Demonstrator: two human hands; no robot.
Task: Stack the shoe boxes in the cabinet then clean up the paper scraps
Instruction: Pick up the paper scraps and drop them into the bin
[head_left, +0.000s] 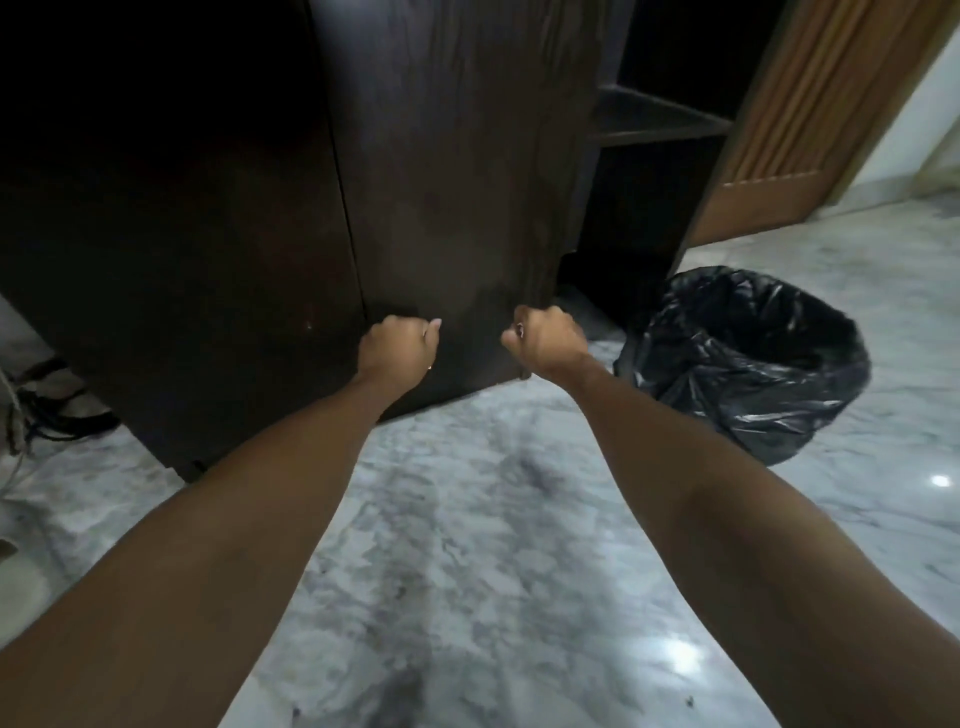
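Apparently the cabinet (208, 234) is being dealt with at its door (457, 182), which stands ajar w/ dark shelves (660, 122) seen behind its right edge. No shoe boxes are seen anywhere in view; whether any sit inside can't be told, since the interior is too dark and mostly hidden by the door. No paper scraps are made out on the marble floor (467, 545) either, only small dark specks near the bottom edge.

Left hand (400, 348) is held against the door's lower face, fingers curled under; whether something is pinched there can't be told. Right hand (545, 338) is curled round the door's lower free edge, gripping it.

A bin lined w/ a black bag (748, 358) stands just right of the cabinet, near the right hand, ready for scraps. Cables or straps (47, 400) lie on the floor at the cabinet's left.

Progress, as a judgement: w/ floor bare of boxes and scraps, the stacking and cleanup are probably done, and the door is prob. being swung shut or open; direction can't be told from one frame.
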